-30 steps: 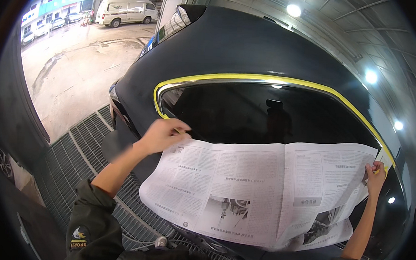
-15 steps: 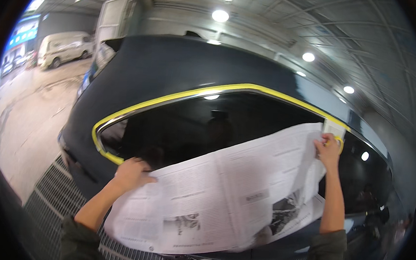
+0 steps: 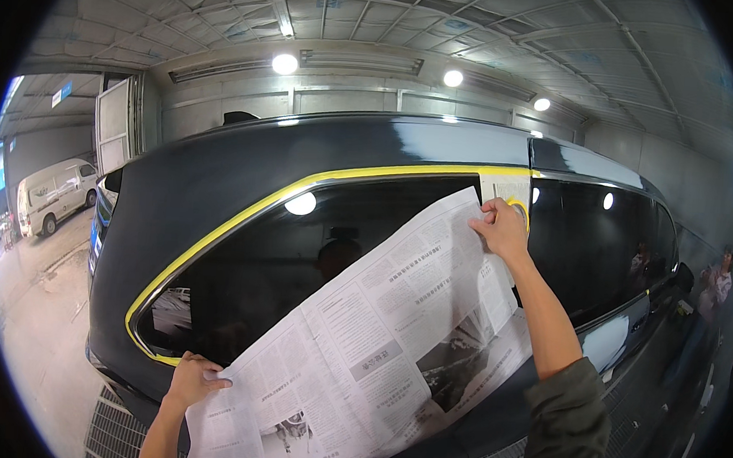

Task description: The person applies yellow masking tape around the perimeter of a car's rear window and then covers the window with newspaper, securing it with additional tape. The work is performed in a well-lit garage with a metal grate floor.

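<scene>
A large sheet of newspaper (image 3: 351,346) is stretched slantwise in front of the dark side window (image 3: 271,282) of a dark car (image 3: 219,170). My left hand (image 3: 192,379) pinches its lower left edge near the window's rear corner. Higher up, my right hand (image 3: 502,229) grips the upper right corner, with a yellow roll of masking tape (image 3: 518,208) at its fingers; how the roll is held is partly hidden. Yellow masking tape (image 3: 254,212) follows the window's upper and rear trim. A strip of paper (image 3: 515,186) covers the pillar behind my right hand.
Grey patches (image 3: 447,142) show along the roof edge. Farther right is another dark side window (image 3: 575,242). Metal floor grating (image 3: 119,424) runs beneath the car. A white van (image 3: 56,195) stands outside the doorway at left, and a person (image 3: 719,276) is at far right.
The view has shifted, so the car and both hands sit farther left in the picture. The newspaper now slants more steeply, its left end lower. Both hands keep their hold on it.
</scene>
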